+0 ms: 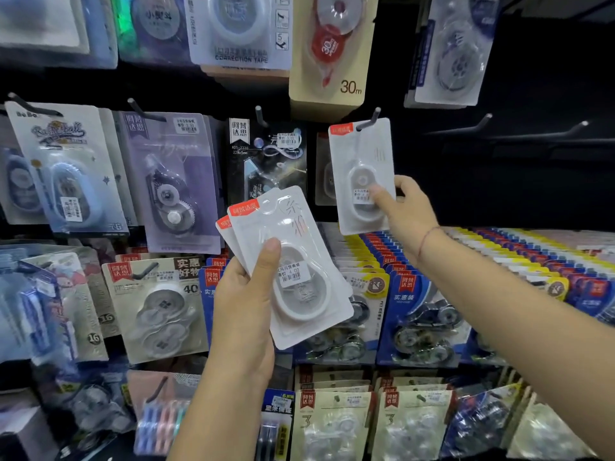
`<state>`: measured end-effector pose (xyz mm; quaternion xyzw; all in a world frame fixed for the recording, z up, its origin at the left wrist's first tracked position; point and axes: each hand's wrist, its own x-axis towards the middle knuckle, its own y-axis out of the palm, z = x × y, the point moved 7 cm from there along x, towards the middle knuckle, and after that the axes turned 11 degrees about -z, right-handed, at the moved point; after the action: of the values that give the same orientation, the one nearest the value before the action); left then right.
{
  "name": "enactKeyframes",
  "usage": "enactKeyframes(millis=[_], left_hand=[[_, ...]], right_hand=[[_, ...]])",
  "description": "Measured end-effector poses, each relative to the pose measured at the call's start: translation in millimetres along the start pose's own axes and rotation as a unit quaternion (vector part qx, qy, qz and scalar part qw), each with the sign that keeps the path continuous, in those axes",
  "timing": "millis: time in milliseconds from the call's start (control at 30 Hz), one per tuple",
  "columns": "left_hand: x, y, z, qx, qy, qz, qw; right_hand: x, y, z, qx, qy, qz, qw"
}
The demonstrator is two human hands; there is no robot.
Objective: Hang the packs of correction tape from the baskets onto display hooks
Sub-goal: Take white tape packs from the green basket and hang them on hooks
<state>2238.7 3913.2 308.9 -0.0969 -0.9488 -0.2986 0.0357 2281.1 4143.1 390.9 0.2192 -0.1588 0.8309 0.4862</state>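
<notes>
Packs of correction tape crowd the dark display wall point(499, 178) in the head view, hung in rows on hooks. Near the wall's middle the right hand point(404, 207) reaches up, its grip pinching the lower right edge of a white pack point(361, 168) between thumb and fingers. That pack's top sits over a hook point(368, 122) whose tip pokes out in front of the card, and another pack hangs just behind it. A tan 30m pack point(327, 54) hangs directly above, its bottom edge close over the hook. A black pack point(266, 161) hangs just beside on the left, then a purple pack point(176, 181). Two more hooks point(466, 125) jut from the wall toward its right edge. Lower down, the left hand point(243, 294) has its grip closed around a fan of white packs point(299, 261), thumb pressed on the front blister. The fan hides part of the blue packs point(419, 301) lined up behind it.
</notes>
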Motion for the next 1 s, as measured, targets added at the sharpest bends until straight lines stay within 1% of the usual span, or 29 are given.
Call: enactKeyframes(millis=[133, 233, 333, 467, 567, 633, 700, 733, 767, 800, 867, 933, 1000], left_hand=[[9.3, -2.9, 1.3, -0.015, 0.008, -0.007, 1.000], [17.9, -2.6, 4.0, -0.024, 0.006, -0.013, 1.000], [25.2, -0.6, 7.3, -0.030, 0.010, -0.021, 0.999], [31.0, 2.1, 13.4, -0.034, 0.010, -0.025, 0.999], [32.2, 4.3, 14.1, -0.033, 0.013, -0.020, 0.999], [31.0, 5.2, 14.1, -0.032, 0.014, -0.015, 0.999], [28.7, 5.7, 12.8, -0.034, 0.018, -0.010, 0.999], [27.7, 5.5, 11.8, -0.037, 0.020, -0.008, 0.999], [26.3, 5.1, 10.0, -0.041, 0.022, -0.008, 0.999], [24.8, 5.2, 8.1, -0.044, 0.025, -0.007, 0.999], [21.5, 5.1, 4.4, -0.043, 0.032, -0.007, 0.999], [17.1, 5.5, 0.4, -0.042, 0.040, -0.008, 0.998], [11.3, 7.7, -2.8, -0.038, 0.045, -0.001, 0.998]], right_hand=[[42.6, 32.1, -31.2, -0.001, 0.024, -0.018, 1.000], [70.8, 54.1, -51.9, -0.028, 0.035, -0.039, 0.998], [91.9, 72.0, -69.9, -0.035, 0.048, -0.043, 0.997], [110.3, 82.1, -86.2, -0.063, 0.093, -0.071, 0.991], [115.0, 91.4, -96.9, -0.051, 0.151, -0.040, 0.986], [110.3, 94.7, -98.5, -0.075, 0.179, -0.009, 0.981], [96.7, 83.7, -86.9, -0.136, 0.172, -0.017, 0.976], [84.3, 74.2, -74.0, -0.141, 0.140, -0.032, 0.980], [65.7, 64.3, -56.8, -0.117, 0.093, -0.040, 0.988], [42.3, 55.2, -40.3, -0.076, 0.048, -0.031, 0.996], [-16.5, 39.6, -11.2, -0.005, -0.005, 0.032, 0.999], [-71.2, 33.2, 5.9, 0.013, -0.010, 0.132, 0.991], [-104.2, 32.5, 9.9, 0.003, 0.001, 0.199, 0.980]])
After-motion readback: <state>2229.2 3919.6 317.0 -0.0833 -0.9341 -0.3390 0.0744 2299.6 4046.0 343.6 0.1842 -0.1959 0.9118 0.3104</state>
